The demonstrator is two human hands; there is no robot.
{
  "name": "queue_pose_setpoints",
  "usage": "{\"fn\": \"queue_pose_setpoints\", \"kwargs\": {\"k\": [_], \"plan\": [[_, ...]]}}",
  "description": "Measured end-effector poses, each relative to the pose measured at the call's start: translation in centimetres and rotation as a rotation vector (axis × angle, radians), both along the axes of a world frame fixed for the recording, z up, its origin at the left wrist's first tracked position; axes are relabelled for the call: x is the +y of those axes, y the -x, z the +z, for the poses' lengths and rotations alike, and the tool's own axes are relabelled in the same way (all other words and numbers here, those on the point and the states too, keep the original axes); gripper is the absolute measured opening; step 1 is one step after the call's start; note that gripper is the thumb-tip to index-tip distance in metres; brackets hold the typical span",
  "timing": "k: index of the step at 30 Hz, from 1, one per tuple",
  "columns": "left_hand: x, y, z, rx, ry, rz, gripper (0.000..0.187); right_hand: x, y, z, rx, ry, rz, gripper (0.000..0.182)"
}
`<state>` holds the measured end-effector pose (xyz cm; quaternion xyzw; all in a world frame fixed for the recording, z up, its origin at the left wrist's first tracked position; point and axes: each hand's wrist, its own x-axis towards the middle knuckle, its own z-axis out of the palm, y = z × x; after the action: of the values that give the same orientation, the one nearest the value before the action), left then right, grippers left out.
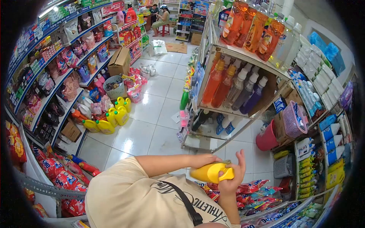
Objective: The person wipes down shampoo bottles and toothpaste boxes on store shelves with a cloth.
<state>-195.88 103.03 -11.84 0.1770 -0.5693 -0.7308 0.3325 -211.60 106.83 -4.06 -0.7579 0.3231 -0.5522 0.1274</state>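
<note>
A yellow bottle (206, 173) with a looped handle is held in front of my chest, tilted nearly flat. My right hand (232, 178) grips it at the handle end, thumb hooked through the loop and some fingers stretched upward. Along the bottle's upper side lies my left hand (205, 160), its fingers bent over a greyish-green cloth (225, 162) that touches the bottle. Part of the left fingers is hidden by the cloth and the bottle.
A rack (243, 113) of orange and purple bottles rises ahead. Yellow jugs (121, 115), a bucket (115, 88) and an open carton (120, 60) stand left. Red packets (68, 182) lie lower left. Two people (162, 18) are far back. Baskets (293, 119) stand right.
</note>
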Motion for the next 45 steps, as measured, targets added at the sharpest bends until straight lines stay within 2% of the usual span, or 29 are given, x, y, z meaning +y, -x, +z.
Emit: {"fn": "queue_pose_setpoints", "kwargs": {"k": [3, 4, 7, 8, 10, 11, 12, 14, 16, 20, 22, 23, 25, 26, 29, 30, 33, 34, 37, 39, 41, 42, 45], "plan": [[-0.5, 0.2, 0.8, 0.22, 0.383, 0.053, 0.067, -0.5, -0.4, -1.3, -0.106, -0.287, 0.09, 0.021], [-0.7, -0.2, 1.4, 0.07, 0.458, 0.052, 0.068, -0.5, -0.7, -1.0, -0.058, -0.29, 0.093, 0.018], [-0.3, -0.3, 2.7, -0.055, 0.455, 0.175, 0.071, -1.0, -0.3, -1.2, 0.008, -0.322, 0.063, 0.016], [-0.7, -0.2, 1.6, -0.174, 0.576, 0.25, 0.075, -1.4, -0.2, -1.5, -0.07, -0.348, 0.065, 0.021], [-0.8, -0.1, -0.3, -0.128, 0.586, 0.309, 0.08, -1.6, 0.7, -2.1, -0.21, -0.423, 0.04, 0.02], [-0.7, 0.0, -1.3, -0.104, 0.589, 0.339, 0.083, -1.7, 1.2, -2.2, -0.279, -0.461, 0.028, 0.02], [-0.6, -0.1, -1.6, -0.085, 0.488, 0.296, 0.094, -1.9, 1.6, -2.1, -0.342, -0.435, 0.006, 0.019], [-0.4, -0.6, -1.9, -0.204, 0.467, 0.195, 0.098, -2.2, 2.4, -1.8, -0.469, -0.384, -0.038, 0.02], [0.0, -0.8, -0.1, -0.327, 0.427, 0.099, 0.102, -2.0, 2.1, -1.2, -0.5, -0.447, -0.071, 0.02], [0.1, -1.1, 0.2, -0.316, 0.301, 0.105, 0.097, -2.8, 1.3, -0.2, -0.581, -0.549, -0.128, 0.024], [0.2, -1.0, -0.6, -0.292, 0.271, 0.135, 0.093, -3.0, 1.1, -0.4, -0.671, -0.513, -0.084, 0.03], [0.2, -0.6, -1.1, -0.154, 0.229, 0.217, 0.089, -3.0, 0.9, -0.6, -0.716, -0.496, -0.061, 0.033], [0.2, 0.4, -1.3, 0.122, 0.142, 0.378, 0.082, -2.9, 0.1, -1.0, -0.772, -0.655, 0.013, 0.038], [-0.3, 0.3, -1.2, 0.226, 0.102, 0.349, 0.077, -2.8, -0.4, -1.3, -0.799, -0.734, 0.05, 0.041], [-1.8, -0.7, 1.6, 0.247, 0.157, 0.437, 0.076, -2.1, -1.6, -3.9, -0.581, -0.543, 0.011, 0.044], [-1.9, -0.8, 2.7, 0.287, 0.22, 0.482, 0.069, -1.3, -2.2, -3.1, -0.37, -0.385, -0.177, 0.035], [-2.6, -0.5, 3.5, 0.3, 0.1, 0.621, 0.058, -1.0, -1.9, -3.8, 0.097, 0.093, -0.171, 0.026], [-2.4, -0.4, 3.9, 0.305, 0.052, 0.581, 0.055, -1.0, -1.7, -3.1, 0.158, 0.138, -0.116, 0.019], [-1.1, 0.3, 3.7, 0.275, -0.022, 0.432, 0.052, -2.3, -0.7, -0.3, 0.323, 0.305, -0.179, 0.021], [-0.2, 0.8, 2.5, 0.195, 0.015, 0.287, 0.055, -3.1, 0.2, 0.0, 0.284, 0.252, -0.264, 0.022], [0.3, 0.5, 3.1, 0.203, -0.005, 0.291, 0.054, -3.4, 0.2, 1.0, 0.269, 0.248, -0.313, 0.022], [0.5, 0.5, 3.5, 0.208, -0.015, 0.294, 0.053, -3.1, 0.2, 0.5, 0.241, 0.195, -0.276, 0.022], [-0.6, 0.2, 2.4, 0.304, 0.005, 0.444, 0.05, -1.7, -0.4, -1.4, 0.34, 0.17, 0.038, 0.023]]}}
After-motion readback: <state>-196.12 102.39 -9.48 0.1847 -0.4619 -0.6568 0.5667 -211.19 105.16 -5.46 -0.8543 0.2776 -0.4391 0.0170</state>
